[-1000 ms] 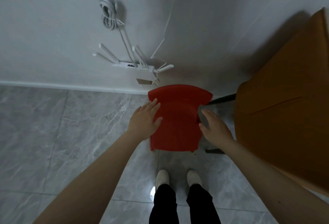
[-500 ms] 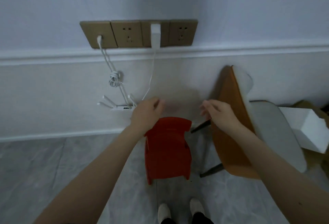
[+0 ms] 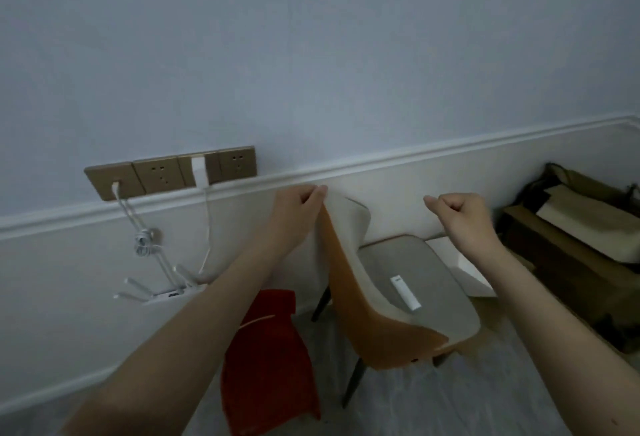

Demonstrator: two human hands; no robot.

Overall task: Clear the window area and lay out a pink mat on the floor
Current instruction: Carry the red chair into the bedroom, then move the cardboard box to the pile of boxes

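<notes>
Centre frame: left hand (image 3: 300, 203) grasps the top edge of the orange-backed chair (image 3: 367, 300), fingers curled over the backrest. Right hand (image 3: 459, 214), right of centre, clenched, holding nothing, apart from the chair. White remote (image 3: 406, 293) lies on the chair's grey seat. Red plastic chair (image 3: 268, 363) stands lower centre, just beside it. No pink mat in view.

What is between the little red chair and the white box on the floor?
The orange chair stands between the red chair and the white box. A white remote lies on its grey seat. The head view shows this.
</notes>
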